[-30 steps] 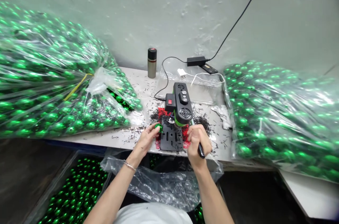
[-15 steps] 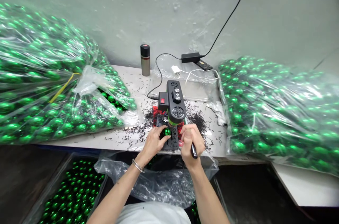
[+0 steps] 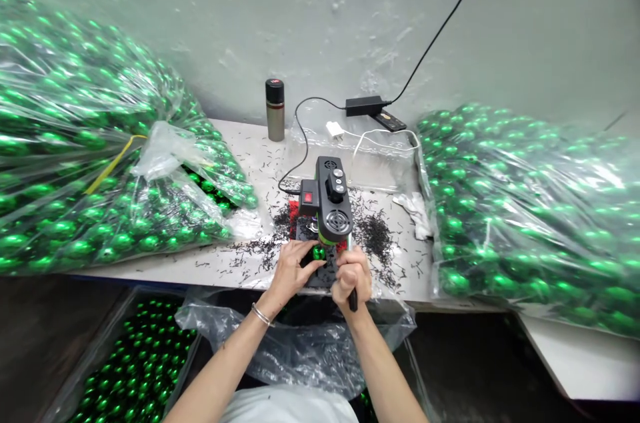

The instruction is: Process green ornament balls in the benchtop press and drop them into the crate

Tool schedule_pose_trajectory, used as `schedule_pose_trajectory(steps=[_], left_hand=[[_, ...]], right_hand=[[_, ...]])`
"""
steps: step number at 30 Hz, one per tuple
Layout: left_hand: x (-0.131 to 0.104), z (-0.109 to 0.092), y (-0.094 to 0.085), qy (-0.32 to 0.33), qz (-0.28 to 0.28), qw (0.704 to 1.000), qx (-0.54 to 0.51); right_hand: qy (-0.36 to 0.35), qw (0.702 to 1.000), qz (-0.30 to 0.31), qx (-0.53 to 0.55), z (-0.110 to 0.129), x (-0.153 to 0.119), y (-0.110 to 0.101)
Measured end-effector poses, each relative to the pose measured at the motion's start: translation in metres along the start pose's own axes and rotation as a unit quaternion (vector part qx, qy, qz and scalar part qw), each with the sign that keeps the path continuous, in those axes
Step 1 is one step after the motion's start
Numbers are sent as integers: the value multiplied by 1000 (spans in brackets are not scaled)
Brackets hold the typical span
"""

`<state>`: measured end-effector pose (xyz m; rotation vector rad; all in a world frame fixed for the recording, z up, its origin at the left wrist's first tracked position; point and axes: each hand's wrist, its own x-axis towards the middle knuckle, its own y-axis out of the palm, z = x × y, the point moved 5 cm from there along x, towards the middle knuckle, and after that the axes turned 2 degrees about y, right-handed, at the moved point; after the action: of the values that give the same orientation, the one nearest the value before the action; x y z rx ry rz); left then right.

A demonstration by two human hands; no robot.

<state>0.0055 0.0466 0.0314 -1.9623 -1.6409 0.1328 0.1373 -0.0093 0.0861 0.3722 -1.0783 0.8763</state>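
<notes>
If our right hand pulls its gripped lever, our left hand, apparently pinching the green ball, risks being nipped.

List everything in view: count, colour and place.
Table: 1, white, centre
Device: 1, black, on table
Handle: 1, black, device's right
Ball: 1, green, at device's near end
Left bag: 1, clear, green-filled, left
Right bag: 1, clear, green-filled, right
Loose balls: many, green, below table, left
Bits: many, black, around device
Bottle: 1, black and brown, back left
Adapter: 1, black, table back
Flat item: 1, black, beside adapter
Plug: 1, white, behind device
Cables: 3, two black, one white, back
Crumpled item: 1, white, beside right bag
Film: 1, clear, below table edge
Bracelet: 1, silver, left wrist
Left grip: 1, bare, on ball
Right grip: 1, bare, around handle
</notes>
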Motion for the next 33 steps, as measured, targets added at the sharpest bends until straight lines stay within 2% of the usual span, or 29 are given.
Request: schedule_pose_trajectory(steps=[4, 7, 12, 14, 16, 19, 23, 26, 28, 31, 33], left_hand=[[0, 1, 0, -3, 6, 1000, -12], [-1, 2, 0, 3, 4, 1000, -13], [1, 2, 1, 16, -8, 1000, -22], [3, 1, 1, 9, -16, 1000, -22], [-1, -3, -3, 12, -35, 999, -20], [-23, -12, -12, 51, -54, 997, -14], [-71, -15, -15, 107, 15, 994, 27], [-82, -8, -25, 111, 43, 992, 44], [-66, -1, -48, 94, 0, 994, 57], [-12, 12, -100, 38, -111, 985, 125], [29, 27, -126, -44, -118, 974, 188]], right_hand=[[-1, 1000, 2, -6, -3, -3, 2], [-17, 999, 26, -9, -1, -1, 2], [-35, 998, 50, -12, 14, 16, -4], [3, 999, 44, -13, 22, 32, -8], [72, 996, 43, -15, 28, 51, -11], [133, 990, 55, -6, 37, 72, -14], [129, 991, 41, 3, 38, 72, -15], [141, 990, 16, 13, 32, 61, -12], [155, 988, 8, 15, 28, 56, -11], [159, 987, 7, 19, 28, 54, -11], [152, 988, 9, 21, 29, 53, -11]])
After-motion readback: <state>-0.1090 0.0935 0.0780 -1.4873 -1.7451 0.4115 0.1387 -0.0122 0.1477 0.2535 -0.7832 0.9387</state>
